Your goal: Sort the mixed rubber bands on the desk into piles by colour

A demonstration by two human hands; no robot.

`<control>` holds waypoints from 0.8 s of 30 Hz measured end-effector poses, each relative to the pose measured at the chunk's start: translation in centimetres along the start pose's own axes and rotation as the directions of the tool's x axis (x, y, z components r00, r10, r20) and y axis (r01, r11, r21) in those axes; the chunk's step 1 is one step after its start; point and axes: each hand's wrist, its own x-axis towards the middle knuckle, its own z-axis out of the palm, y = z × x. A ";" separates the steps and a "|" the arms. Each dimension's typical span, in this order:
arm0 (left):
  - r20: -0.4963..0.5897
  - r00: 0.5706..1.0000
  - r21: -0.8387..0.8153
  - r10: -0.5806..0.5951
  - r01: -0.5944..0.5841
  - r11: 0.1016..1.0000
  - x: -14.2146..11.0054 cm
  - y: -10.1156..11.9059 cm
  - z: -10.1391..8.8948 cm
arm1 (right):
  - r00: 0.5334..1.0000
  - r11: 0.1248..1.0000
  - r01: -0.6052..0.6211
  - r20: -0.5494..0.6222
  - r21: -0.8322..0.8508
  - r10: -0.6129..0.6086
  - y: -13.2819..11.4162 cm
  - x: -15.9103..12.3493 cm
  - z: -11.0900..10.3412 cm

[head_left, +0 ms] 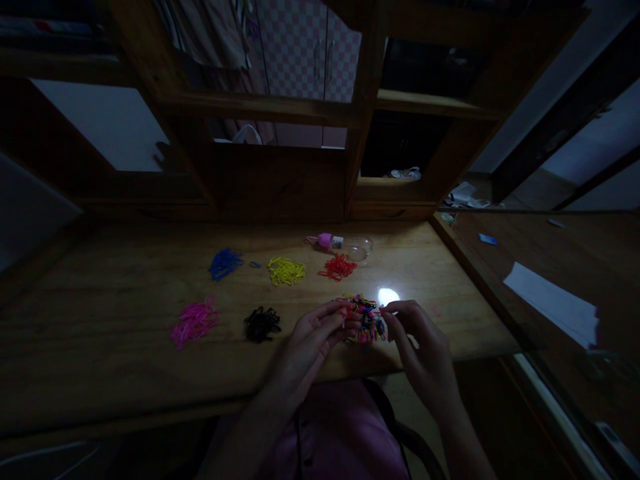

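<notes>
A mixed pile of small coloured elastic bands (370, 327) lies on the table between my hands. My left hand (320, 328) is closed just over its left side, with red bands between thumb and fingers. At the pile's right edge, my right hand (417, 337) pinches what looks like a single red band; its fingertips are small and dim. Sorted by colour, other bands lie in heaps: red (339, 267), yellow (286, 271), blue (225, 264), black (262, 325) and pink (194, 321). One loose blue band (255, 265) lies between the blue and yellow heaps.
Behind the red heap, a clear container (357, 248) with a pink top lies on its side. A wooden shelf unit (280, 180) rises at the table's back. To the right, white paper (553, 303) and a blue packet (487, 239) rest on another brown surface.
</notes>
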 end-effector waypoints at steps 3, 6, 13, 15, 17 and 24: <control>-0.011 1.000 0.062 0.029 -0.028 0.998 -0.1 -0.1 0.3 | 0.999 0.999 0.050 0.022 0.006 -0.050 -0.7 0.1 0.5; -0.011 0.998 0.146 0.065 -0.062 0.987 0.0 -0.4 0.4 | 0.984 0.984 0.176 0.043 -0.036 -0.174 -0.9 0.2 1.3; 0.015 0.989 0.298 0.148 -0.145 0.944 -0.3 -0.3 0.8 | 0.919 0.875 0.381 0.021 -0.297 -0.393 0.5 0.3 2.8; 0.033 0.993 0.273 0.113 -0.118 0.955 -0.6 0.0 0.9 | 0.909 0.852 0.395 0.015 -0.345 -0.416 0.7 0.2 2.7; 0.049 0.997 0.228 0.061 -0.071 0.971 -0.9 0.3 1.1 | 0.907 0.844 0.397 0.014 -0.361 -0.421 0.7 0.1 2.5; 0.038 0.999 0.133 -0.004 -0.002 0.991 -0.3 -0.3 1.1 | 0.921 0.892 0.384 0.025 -0.240 -0.390 -0.1 0.4 1.9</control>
